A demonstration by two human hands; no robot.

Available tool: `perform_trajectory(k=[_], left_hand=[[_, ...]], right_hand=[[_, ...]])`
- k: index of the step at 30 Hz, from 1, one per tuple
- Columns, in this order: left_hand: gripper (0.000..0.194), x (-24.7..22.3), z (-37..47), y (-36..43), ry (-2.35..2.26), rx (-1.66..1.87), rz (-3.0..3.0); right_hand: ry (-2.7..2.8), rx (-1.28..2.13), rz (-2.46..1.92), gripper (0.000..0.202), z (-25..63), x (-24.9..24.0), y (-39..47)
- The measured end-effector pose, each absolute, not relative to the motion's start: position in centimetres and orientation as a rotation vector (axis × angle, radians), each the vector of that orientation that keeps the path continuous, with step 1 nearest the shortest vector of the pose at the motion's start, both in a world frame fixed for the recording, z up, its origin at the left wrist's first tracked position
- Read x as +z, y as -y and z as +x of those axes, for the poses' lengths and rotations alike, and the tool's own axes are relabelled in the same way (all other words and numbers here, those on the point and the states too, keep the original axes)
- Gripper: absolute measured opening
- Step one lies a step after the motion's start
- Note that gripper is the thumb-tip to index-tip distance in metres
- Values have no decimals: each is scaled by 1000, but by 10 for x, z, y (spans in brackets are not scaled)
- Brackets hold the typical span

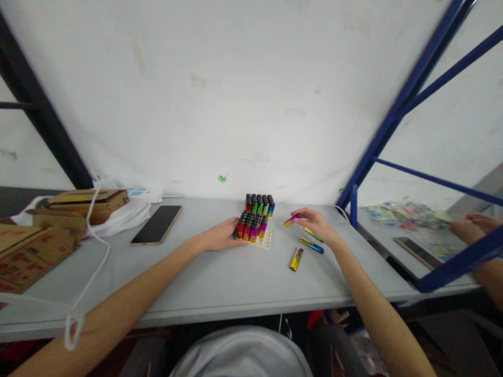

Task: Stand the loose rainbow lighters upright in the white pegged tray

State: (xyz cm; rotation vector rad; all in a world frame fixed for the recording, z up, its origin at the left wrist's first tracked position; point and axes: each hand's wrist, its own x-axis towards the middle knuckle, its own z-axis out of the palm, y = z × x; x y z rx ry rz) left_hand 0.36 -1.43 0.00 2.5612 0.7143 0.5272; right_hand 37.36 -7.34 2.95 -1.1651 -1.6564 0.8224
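Note:
My right hand (317, 224) pinches a purple-and-yellow lighter (292, 220), held tilted above the table. Below and beside it lie several loose lighters: a yellow one (296, 259), a blue-and-gold one (312, 245) and a green one (313, 234) partly behind the fingers. My left hand (222, 235) grips the left side of a white tray (265, 241) with holes; its fingertips are partly hidden by the lighters. Upright red, purple and orange lighters (247, 229) with black tops fill the tray's left part, while holes show at its right. Behind stands another block of multicoloured lighters (260, 204).
A phone (157, 225) lies left of my left hand. Cardboard boxes (43, 241), white wrapping (126, 214) and a white cable (92, 209) are at the far left. A blue metal frame (387, 125) rises at the right; beyond it are another person's hands (471, 225) and a second phone (417, 251).

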Motion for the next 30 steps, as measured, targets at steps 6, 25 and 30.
perform_trajectory(k=[6, 25, 30], left_hand=[[56, 1, 3, 15, -721, 541, 2560], [61, -3, 2, 13, -697, 549, 2574], [63, -2, 2, 13, -698, 541, 2568]], right_hand=[[1206, 898, -968, 42, 349, 65, 66], [1495, 546, -1292, 59, 282, 20, 70], [1542, 341, -1353, 58, 279, 11, 73]])
